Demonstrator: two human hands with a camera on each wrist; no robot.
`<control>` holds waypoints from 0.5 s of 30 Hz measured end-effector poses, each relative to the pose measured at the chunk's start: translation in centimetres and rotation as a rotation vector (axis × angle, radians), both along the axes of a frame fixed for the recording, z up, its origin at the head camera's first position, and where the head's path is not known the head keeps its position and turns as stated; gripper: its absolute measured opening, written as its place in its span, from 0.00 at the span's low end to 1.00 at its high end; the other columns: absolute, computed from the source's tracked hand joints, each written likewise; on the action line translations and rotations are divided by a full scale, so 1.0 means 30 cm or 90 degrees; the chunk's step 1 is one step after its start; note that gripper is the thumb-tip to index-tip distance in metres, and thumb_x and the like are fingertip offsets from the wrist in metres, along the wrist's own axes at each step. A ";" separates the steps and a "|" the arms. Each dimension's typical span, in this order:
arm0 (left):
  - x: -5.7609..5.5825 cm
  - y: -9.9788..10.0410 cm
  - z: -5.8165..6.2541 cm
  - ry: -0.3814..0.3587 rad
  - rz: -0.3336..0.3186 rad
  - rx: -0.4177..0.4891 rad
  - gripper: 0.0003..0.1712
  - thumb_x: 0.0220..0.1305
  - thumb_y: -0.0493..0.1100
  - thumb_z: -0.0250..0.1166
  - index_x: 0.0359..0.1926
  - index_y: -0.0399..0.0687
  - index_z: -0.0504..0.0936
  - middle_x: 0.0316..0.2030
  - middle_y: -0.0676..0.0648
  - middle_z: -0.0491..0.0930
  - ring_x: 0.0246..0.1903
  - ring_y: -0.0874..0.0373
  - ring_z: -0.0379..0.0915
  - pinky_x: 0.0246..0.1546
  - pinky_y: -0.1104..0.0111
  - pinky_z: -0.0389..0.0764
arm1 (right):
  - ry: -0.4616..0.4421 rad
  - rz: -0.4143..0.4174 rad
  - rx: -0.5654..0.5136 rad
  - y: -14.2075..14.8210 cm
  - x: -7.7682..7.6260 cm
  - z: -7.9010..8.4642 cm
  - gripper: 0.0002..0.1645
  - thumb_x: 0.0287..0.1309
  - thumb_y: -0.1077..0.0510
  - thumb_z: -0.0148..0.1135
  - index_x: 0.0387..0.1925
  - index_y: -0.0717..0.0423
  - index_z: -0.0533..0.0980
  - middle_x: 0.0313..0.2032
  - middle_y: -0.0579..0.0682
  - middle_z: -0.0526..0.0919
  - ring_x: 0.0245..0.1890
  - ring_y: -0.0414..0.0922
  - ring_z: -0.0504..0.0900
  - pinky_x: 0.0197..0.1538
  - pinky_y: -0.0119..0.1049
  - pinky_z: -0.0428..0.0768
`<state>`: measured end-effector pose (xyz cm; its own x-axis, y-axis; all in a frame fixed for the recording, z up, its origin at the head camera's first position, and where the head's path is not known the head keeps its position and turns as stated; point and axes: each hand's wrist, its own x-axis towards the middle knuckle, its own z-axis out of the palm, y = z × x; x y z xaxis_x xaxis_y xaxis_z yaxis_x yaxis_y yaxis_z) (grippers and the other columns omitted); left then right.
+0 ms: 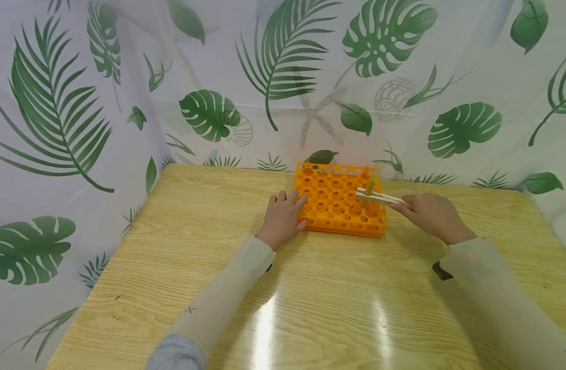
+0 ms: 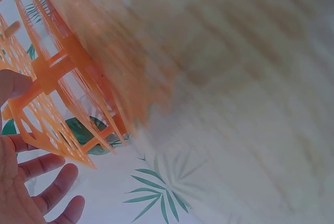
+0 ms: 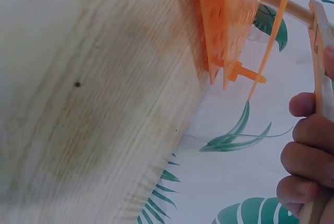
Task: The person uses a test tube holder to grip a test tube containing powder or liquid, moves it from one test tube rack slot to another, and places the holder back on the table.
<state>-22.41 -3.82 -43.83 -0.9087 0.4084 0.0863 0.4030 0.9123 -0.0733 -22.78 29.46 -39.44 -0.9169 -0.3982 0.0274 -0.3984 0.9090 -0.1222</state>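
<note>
The clear tube sat clamped at the orange rack, about 2 o'clock from the rack's middle, with its top leaning toward 1 o'clock. The right hand, at 4 o'clock, pinched the wooden clamp between thumb and curled fingers; the left hand, at 8 o'clock, lay with fingers spread against the rack's edge. The lower end seemed to dip into a hole (whether it was properly seated could not be told). Good handling, in my judgement, called for squaring the tube to its hole, lowering slowly, and easing the clamp only once the rack bore the weight, the left hand bracing meanwhile. Materials: tube slender, probably glass, yellowish inside; rack of thin plastic tiers, round holes in two sizes; clamp pale, straight, flat-sided; table glossy, wood-grained.
</note>
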 end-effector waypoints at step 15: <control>-0.002 -0.002 -0.010 0.010 -0.004 0.003 0.31 0.64 0.61 0.54 0.64 0.57 0.64 0.62 0.49 0.66 0.51 0.48 0.67 0.51 0.57 0.68 | 0.009 0.007 -0.005 0.006 0.000 0.010 0.25 0.66 0.41 0.48 0.19 0.52 0.68 0.13 0.44 0.61 0.13 0.40 0.58 0.20 0.33 0.56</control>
<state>-22.47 -3.87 -44.12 -0.9049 0.4129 0.1030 0.4069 0.9104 -0.0748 -22.77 29.64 -39.14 -0.9121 -0.4076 0.0434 -0.4098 0.9038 -0.1231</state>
